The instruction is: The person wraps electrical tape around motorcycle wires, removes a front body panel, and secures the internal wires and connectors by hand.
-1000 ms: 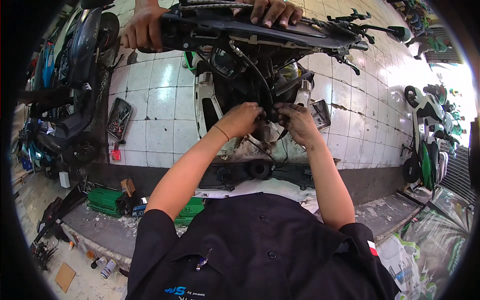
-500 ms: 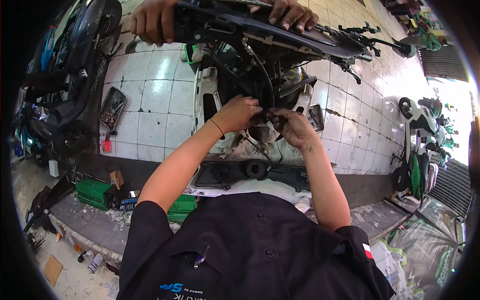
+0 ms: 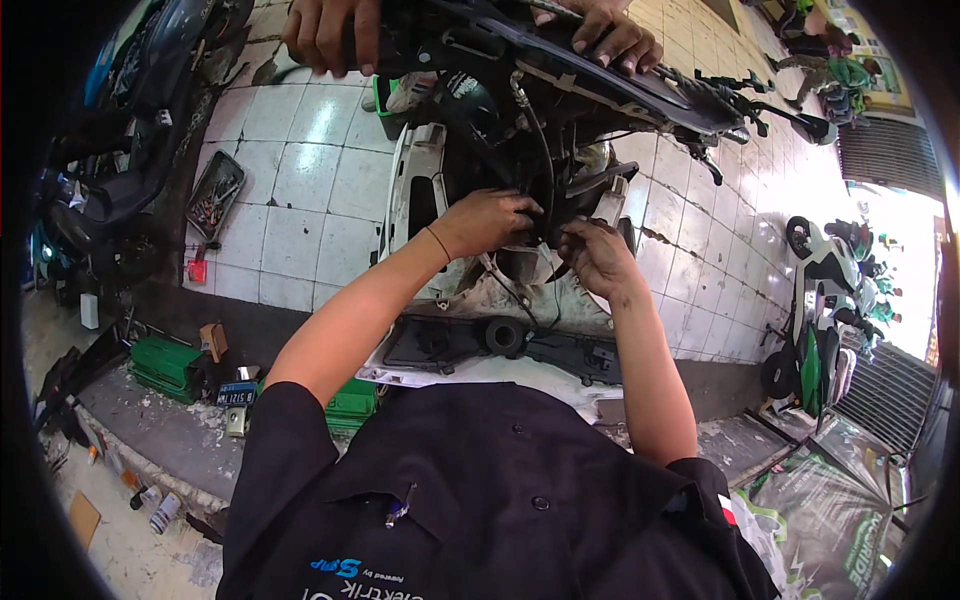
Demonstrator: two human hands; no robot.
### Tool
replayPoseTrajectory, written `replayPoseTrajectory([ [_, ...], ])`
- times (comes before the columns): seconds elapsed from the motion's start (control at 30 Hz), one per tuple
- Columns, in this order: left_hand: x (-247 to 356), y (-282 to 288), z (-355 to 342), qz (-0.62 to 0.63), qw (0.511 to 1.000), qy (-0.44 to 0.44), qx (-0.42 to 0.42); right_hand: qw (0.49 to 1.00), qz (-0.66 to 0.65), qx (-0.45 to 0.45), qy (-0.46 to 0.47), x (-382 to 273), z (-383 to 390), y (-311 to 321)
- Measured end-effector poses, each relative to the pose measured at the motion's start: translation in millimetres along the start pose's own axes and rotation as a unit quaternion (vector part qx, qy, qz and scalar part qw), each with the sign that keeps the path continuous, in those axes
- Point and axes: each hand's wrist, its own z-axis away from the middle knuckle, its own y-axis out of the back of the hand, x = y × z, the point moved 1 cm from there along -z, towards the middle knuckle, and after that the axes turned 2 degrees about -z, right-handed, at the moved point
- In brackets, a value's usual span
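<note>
My left hand (image 3: 490, 222) reaches into the opened body of a scooter, fingers curled beside a thick black hose (image 3: 540, 140). What they grip, if anything, is lost in the dark parts. Just right of it, my right hand (image 3: 602, 258) has its thumb and fingers bent together near dark parts; anything between them is too small to name. A worn white body panel (image 3: 575, 302) lies below both hands. Above, another person's two hands (image 3: 335, 38) hold a long black scooter frame section (image 3: 560, 62) raised over the opening.
A tool tray (image 3: 216, 195) lies on the white tiles at left, near a small red item (image 3: 197, 271). Green boxes (image 3: 165, 368) stand at lower left. Parked motorbikes line the left side, and a green-and-white one (image 3: 812, 350) stands at right. A handlebar lever (image 3: 790, 112) juts out at upper right.
My right hand has come slightly away from my left, opening a gap between them. The other person's hands and the raised frame section appear slightly further right; the whole view has also shifted a little.
</note>
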Motion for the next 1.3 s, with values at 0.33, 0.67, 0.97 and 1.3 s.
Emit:
replayPoseTrajectory([
  [0.33, -4, -4, -4, 0.03, 0.998, 0.02, -0.047, 0.999, -0.011, 0.029, 0.022, 14, 14, -8],
  [0.67, 4, -2, -15, 0.085, 0.987, 0.118, -0.065, 0.836, 0.361, 0.215, 0.354, 77, 33, -26],
  [0.97, -3, -5, -16, 0.178, 0.968, 0.168, -0.058, 0.868, 0.251, 0.214, 0.371, 79, 46, -34],
  [1.3, -2, 7, -25, 0.269, 0.942, 0.193, -0.048, 0.91, 0.147, 0.187, 0.34, 20, 30, -33],
])
